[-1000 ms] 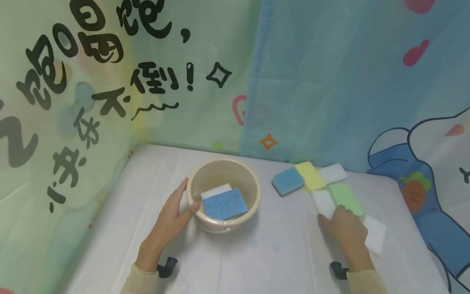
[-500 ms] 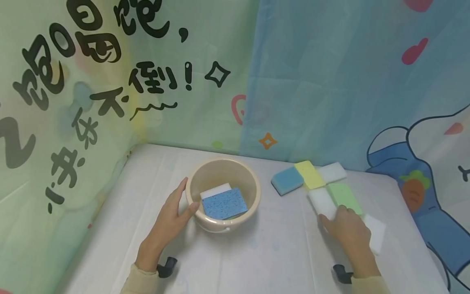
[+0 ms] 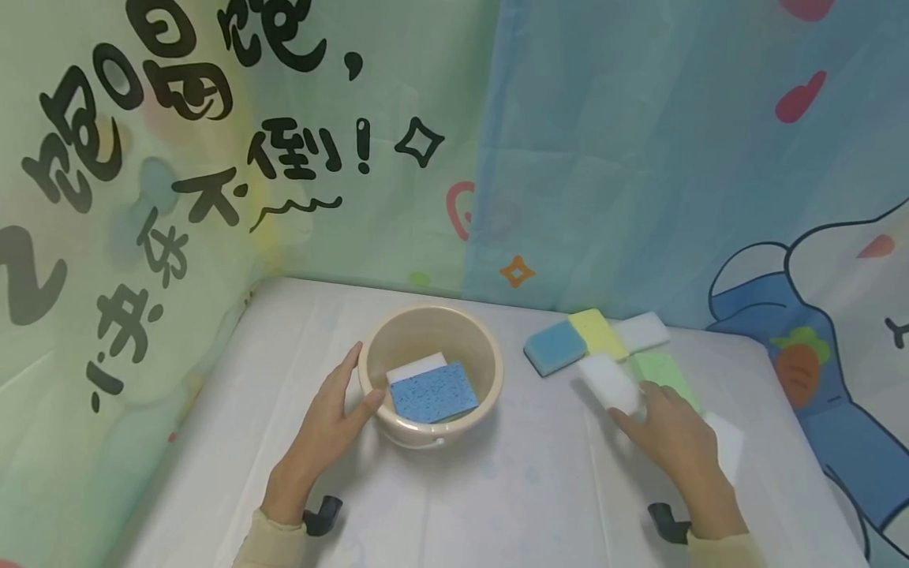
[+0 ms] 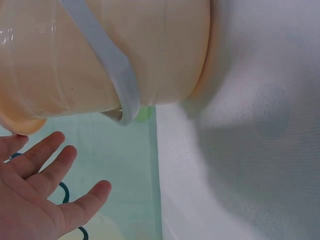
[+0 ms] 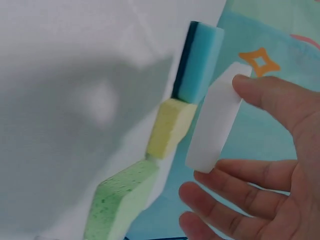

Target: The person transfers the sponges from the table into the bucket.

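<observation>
My right hand (image 3: 675, 434) pinches a white sponge (image 3: 609, 380) between thumb and fingers, holding it above the table at the right. In the right wrist view this white sponge (image 5: 217, 122) is off the surface, with the thumb on one end and fingertips at the other. My left hand (image 3: 316, 442) touches the rim of a cream bucket (image 3: 490, 339) at its left side, thumb on the near rim. Its fingers are spread and fairly straight in the left wrist view. Inside the bucket lie a speckled blue sponge (image 3: 435, 394) and a white sponge (image 3: 412, 369) partly beneath it.
Near the right hand lie a blue sponge with a dark layer (image 3: 556, 348), a yellow sponge (image 3: 598, 333), a green sponge (image 3: 667, 371), and white sponges at the back (image 3: 642, 331) and right (image 3: 726, 446). Printed cloth hangs behind the table (image 3: 511, 489). The bucket has a pale handle (image 4: 117, 67).
My right hand has taken hold of the white sponge and lifted it off the table, moving slightly left and away. My left hand and the bucket have stayed in place.
</observation>
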Demonstrator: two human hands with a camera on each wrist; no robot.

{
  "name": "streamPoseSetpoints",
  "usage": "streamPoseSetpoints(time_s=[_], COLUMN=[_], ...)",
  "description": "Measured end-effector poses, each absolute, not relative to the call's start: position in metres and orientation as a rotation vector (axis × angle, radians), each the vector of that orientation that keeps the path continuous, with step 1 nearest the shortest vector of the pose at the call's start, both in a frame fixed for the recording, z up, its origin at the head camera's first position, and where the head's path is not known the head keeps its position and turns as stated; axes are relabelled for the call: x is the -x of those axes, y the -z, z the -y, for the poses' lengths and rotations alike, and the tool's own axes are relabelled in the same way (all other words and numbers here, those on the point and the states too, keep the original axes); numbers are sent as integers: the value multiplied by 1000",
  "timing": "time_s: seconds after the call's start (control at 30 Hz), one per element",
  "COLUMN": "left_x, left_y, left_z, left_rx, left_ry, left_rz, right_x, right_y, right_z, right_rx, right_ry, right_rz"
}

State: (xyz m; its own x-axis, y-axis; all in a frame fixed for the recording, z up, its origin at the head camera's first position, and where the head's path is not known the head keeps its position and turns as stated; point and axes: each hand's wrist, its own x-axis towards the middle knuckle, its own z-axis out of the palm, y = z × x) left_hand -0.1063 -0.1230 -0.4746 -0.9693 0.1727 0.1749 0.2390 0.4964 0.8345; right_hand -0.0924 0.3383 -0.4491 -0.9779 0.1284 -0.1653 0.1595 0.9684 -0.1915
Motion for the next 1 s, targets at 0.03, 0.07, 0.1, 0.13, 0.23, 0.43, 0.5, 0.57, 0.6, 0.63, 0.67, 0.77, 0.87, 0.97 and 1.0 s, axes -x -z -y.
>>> streamPoseSetpoints(time_s=[0.03, 0.07, 0.1, 0.13, 0.23, 0.43, 0.5, 0.57, 0.6, 0.63, 0.67, 0.77, 0.87, 0.97, 1.0], left_x=[106, 107, 107, 107, 107, 108, 108, 108, 108, 108, 108, 108, 108, 108, 108], left_y=[474, 474, 474, 474, 474, 474, 473, 473, 474, 474, 474, 474, 474, 474, 475], left_z=[123, 123, 123, 123, 123, 123, 123, 123, 123, 123, 123, 123, 123, 124, 124], left_rx=[366, 368, 371, 374, 380, 377, 374, 371, 371, 370, 370, 373, 376, 374, 371], left_ry=[1499, 1500, 1499, 1500, 1500, 1516, 1519, 1521, 1522, 1522, 1521, 1516, 1513, 1514, 1511], left_rz=[2658, 2656, 2655, 2652, 2651, 2650, 2652, 2653, 2652, 2653, 2653, 2650, 2649, 2651, 2655], right_x=[93, 93, 93, 93, 94, 97, 97, 98, 99, 99, 100, 104, 106, 108, 108], right_y=[448, 446, 445, 444, 440, 429, 424, 418, 416, 413, 409, 399, 389, 381, 378], right_z=[-336, -335, -333, -331, -327, -318, -315, -312, -311, -309, -308, -303, -297, -290, -288], right_rx=[-207, -193, -181, -166, -120, -3, 47, 92, 117, 138, 155, 195, 249, 333, 355], right_ry=[310, 311, 313, 314, 312, 308, 297, 279, 268, 263, 256, 253, 261, 262, 260], right_rz=[-2970, -2979, -2986, -2995, -3016, -3074, -3110, -3142, -3161, -3173, -3177, -3175, -3184, -3213, -3216])
